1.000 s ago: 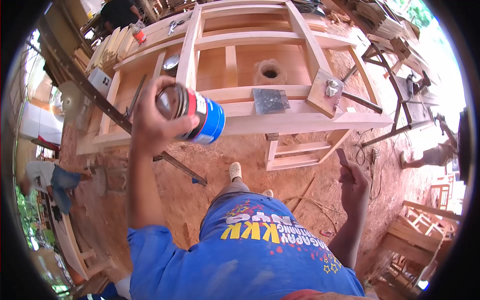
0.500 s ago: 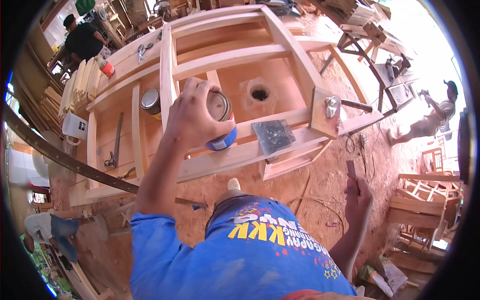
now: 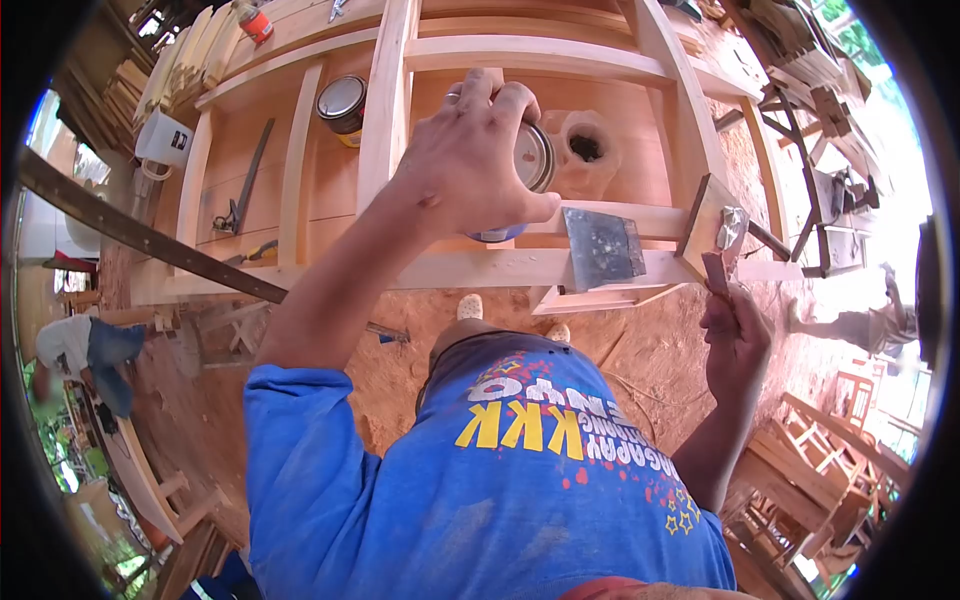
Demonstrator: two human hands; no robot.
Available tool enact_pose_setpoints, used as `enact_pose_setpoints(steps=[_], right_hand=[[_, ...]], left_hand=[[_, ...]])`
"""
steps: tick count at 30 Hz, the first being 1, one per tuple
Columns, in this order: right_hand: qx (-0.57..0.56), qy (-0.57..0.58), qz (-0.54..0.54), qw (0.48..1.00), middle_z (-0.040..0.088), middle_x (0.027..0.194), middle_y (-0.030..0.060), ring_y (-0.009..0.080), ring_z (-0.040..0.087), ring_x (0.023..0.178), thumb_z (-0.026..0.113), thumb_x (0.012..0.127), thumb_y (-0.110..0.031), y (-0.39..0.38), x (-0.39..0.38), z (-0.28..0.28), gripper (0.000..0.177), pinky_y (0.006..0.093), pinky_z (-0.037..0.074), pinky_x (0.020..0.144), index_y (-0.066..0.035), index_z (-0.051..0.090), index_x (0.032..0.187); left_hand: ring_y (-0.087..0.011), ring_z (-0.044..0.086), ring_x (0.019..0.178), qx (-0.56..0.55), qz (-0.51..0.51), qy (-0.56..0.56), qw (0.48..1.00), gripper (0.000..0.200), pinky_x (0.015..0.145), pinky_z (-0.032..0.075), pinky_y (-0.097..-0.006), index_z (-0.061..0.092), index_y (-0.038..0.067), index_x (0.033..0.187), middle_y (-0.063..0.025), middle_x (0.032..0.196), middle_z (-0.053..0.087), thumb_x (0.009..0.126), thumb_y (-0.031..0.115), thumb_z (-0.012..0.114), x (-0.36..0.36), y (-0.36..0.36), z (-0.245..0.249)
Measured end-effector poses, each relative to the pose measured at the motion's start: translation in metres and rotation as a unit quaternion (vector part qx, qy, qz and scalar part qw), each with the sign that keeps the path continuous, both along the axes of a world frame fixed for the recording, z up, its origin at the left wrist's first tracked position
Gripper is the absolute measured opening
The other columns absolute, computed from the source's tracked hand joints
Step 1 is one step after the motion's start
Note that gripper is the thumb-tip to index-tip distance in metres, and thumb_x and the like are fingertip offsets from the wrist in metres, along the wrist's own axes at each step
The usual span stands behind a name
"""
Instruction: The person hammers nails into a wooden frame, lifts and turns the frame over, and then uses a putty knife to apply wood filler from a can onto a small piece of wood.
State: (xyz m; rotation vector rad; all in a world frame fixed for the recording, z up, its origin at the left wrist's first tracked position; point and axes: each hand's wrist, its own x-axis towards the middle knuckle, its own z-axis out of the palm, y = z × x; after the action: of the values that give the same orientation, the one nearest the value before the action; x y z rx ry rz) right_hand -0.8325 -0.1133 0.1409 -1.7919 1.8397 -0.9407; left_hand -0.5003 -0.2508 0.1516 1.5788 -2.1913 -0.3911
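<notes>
Outdoor workshop, red dirt floor | wooden frame (image 3: 520, 58) before us | our left hand (image 3: 470, 170) wraps a tin can (image 3: 538, 158) above the frame's front rail | our right hand (image 3: 737, 338), off the frame's right corner, grips a small tool (image 3: 715, 272)

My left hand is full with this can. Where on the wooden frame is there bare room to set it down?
Left hand grips the can. Bare board lies just below the second can. The front rail is bare left of the scraper. Crowded: the right corner, with scraper, block and the right hand gripping a small tool.
</notes>
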Motion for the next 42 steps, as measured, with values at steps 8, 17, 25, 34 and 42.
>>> enact_pose_setpoints(steps=[8,17,25,34,42], right_hand=[[0.002,-0.034,0.084,0.996,0.068,0.075,0.0084,0.0171,0.066,0.068,0.064,0.106,-0.022,-0.033,-0.010,0.011,0.022,0.0320,0.050,0.064,-0.002,0.065,0.116],[-0.118,0.104,0.278,0.947,0.068,0.087,0.0119,0.0275,0.069,0.076,0.071,0.094,-0.003,-0.087,0.035,0.071,0.015,0.0384,0.052,0.066,-0.004,0.068,0.109],[-0.120,0.154,0.362,0.912,0.068,0.110,0.0124,0.0382,0.070,0.086,0.069,0.092,-0.001,-0.124,0.111,0.080,0.024,0.0456,0.055,0.071,-0.008,0.065,0.115],[-0.030,0.128,0.347,0.929,0.064,0.134,0.0203,0.0428,0.065,0.118,0.089,0.075,-0.050,-0.147,0.143,0.048,0.085,0.0510,0.054,0.095,-0.006,0.054,0.138],[-0.022,0.191,0.377,0.906,0.061,0.139,0.0188,0.0429,0.057,0.130,0.097,0.053,-0.060,-0.145,0.167,0.038,0.131,0.0529,0.050,0.104,-0.011,0.039,0.160]], left_hand=[[-0.0264,0.063,0.104,-0.043,0.023,0.123,0.991,0.068,0.093,0.052,-0.0392,0.059,0.006,0.115,-0.0105,0.107,0.058,0.067,0.041,0.092,-0.003,-0.001,-0.004],[-0.0364,0.060,0.132,0.003,-0.008,0.754,0.657,0.048,0.114,0.047,-0.0563,0.058,0.006,0.131,-0.0136,0.129,0.063,0.090,0.030,0.064,0.026,0.008,-0.035],[-0.0433,0.047,0.143,0.112,-0.058,0.935,0.332,0.066,0.125,0.025,-0.0638,0.055,0.003,0.142,-0.0252,0.141,0.060,0.097,0.051,0.059,0.074,0.022,-0.064],[-0.0406,0.051,0.140,0.113,0.179,0.823,0.528,0.072,0.116,0.046,-0.0525,0.039,-0.005,0.151,-0.0303,0.146,0.052,0.099,0.041,0.060,0.110,0.080,-0.093],[-0.0324,0.048,0.145,-0.009,0.302,0.604,0.737,0.059,0.120,0.040,-0.0409,0.044,-0.010,0.149,-0.0242,0.149,0.053,0.101,0.019,0.063,0.106,0.098,-0.097]])
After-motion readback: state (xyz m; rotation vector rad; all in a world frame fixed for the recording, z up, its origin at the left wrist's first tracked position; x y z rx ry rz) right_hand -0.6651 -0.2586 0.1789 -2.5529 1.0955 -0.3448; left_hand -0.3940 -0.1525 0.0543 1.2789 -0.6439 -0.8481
